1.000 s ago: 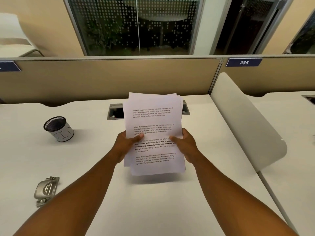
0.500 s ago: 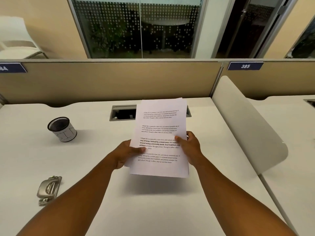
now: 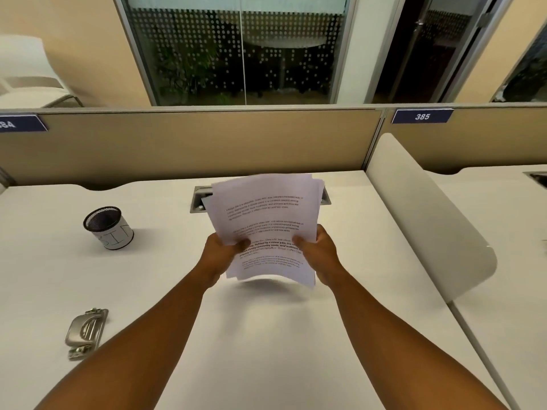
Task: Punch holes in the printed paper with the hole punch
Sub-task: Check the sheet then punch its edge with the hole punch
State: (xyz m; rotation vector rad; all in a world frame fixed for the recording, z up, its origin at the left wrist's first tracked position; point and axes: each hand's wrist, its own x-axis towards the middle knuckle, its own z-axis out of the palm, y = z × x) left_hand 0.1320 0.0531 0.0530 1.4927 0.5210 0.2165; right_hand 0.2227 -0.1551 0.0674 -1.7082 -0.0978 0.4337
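Since half a second ago the printed sheets [image 3: 263, 229] have fanned and tilted; left hand [image 3: 220, 253] and right hand [image 3: 319, 253] each pinch them above the tabletop [image 3: 266, 350]. The hole punch [image 3: 85, 332] lies at eight o'clock, nearer the left grip, long axis toward one o'clock.

even indoor light, soft shadows on desk [image 3: 266, 335]; paper stack [image 3: 263, 220] motion-blurred; wide-angle bending at edges.

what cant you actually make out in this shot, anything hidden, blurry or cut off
Head view only:
- Printed paper: text motion-blurred, mostly unreadable; sheet count unclear.
- Fingers of left hand and right hand: behind the stack, only thumbs show.
- Cable slot: largely covered by the paper.
- Hole punch: its paper slot cannot be made out.
- Left number sign: cut by the frame edge.
- Mesh cup: marking illegible.
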